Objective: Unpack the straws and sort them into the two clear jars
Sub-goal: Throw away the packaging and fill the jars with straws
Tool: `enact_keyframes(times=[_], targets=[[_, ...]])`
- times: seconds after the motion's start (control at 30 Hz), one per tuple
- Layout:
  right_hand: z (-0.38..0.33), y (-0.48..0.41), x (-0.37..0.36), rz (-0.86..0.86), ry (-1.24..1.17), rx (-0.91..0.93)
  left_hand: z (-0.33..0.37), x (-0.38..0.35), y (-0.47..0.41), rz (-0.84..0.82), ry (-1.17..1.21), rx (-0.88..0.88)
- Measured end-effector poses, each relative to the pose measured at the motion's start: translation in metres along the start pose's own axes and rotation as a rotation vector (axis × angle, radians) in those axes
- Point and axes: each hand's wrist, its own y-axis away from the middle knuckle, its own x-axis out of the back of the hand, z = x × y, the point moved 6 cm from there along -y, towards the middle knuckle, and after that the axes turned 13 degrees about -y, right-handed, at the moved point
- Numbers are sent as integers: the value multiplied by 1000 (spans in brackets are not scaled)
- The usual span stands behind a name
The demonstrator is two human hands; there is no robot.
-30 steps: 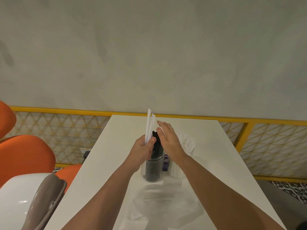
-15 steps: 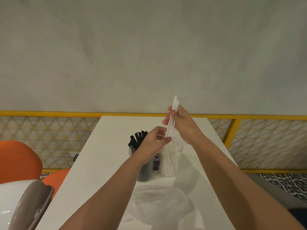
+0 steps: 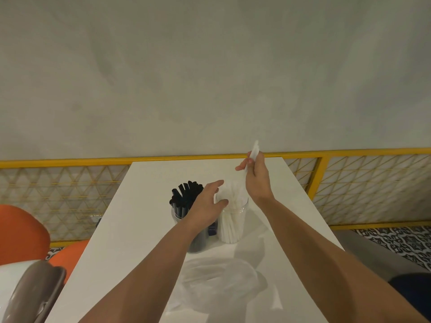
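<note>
White table [image 3: 140, 229] before a grey wall, yellow lattice railing [image 3: 70, 163] behind; all places given relative to the jar of white straws [image 3: 233, 227], standing mid-table.

Right hand [image 3: 255, 180]: raised above and just behind the jar; thumb and fingers pinching a few loose white straws [image 3: 254, 152], steeply tilted; count blurred; lower ends lost against the jar's white contents.

Left hand [image 3: 207, 203]: at the jar's left rim; fingers loosely spread, holding nothing; whether the thumb touches the rim cannot be told.

Jar of black straws [image 3: 178, 214]: just left of the jar; lower part hidden by the left forearm; tips standing above the rim.

Small dark blue item [image 3: 212, 229]: wedged between the two jars; mostly hidden; label unreadable.

Clear plastic wrapper [image 3: 217, 283]: on the near side of the jar; crumpled; edges faint against the white top.

Orange seats [image 3: 21, 229]: far left of the jar; cut off by the frame.

Grey-and-white object [image 3: 28, 297]: near left; cut off; unidentifiable.
</note>
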Motion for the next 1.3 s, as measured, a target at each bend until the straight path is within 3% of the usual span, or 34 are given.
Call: enact_keyframes(times=[0.13,0.3,0.43,0.5,0.6,0.73,0.87,1.0,1.1,1.2,1.3], targets=[[32,14,-5,-83,122,-88,-3,-2,1,-1,2,-7],[68,21,-10,-263,502,-74,-1,-4,4,18,-11,-41],[45,21,-14,-273,325,75,-2,-6,10,48,22,-79],[36,22,-19,-279,359,144,-3,-6,14,67,49,-84],[46,27,-26,-378,609,157,-6,-5,18,99,91,-79],[73,32,-26,-557,994,41,-14,-10,29,109,119,-103],[59,31,-29,-500,844,74,-27,-17,41,98,97,-113],[22,38,-26,-299,515,326,-39,-28,50,6,80,-64],[25,57,-37,-472,312,161,-54,-45,59,-245,-76,1],[52,88,-48,-691,356,-7,-72,-67,73,-488,-215,29],[93,119,-47,-852,668,-105,-93,-80,78,-437,-393,35]])
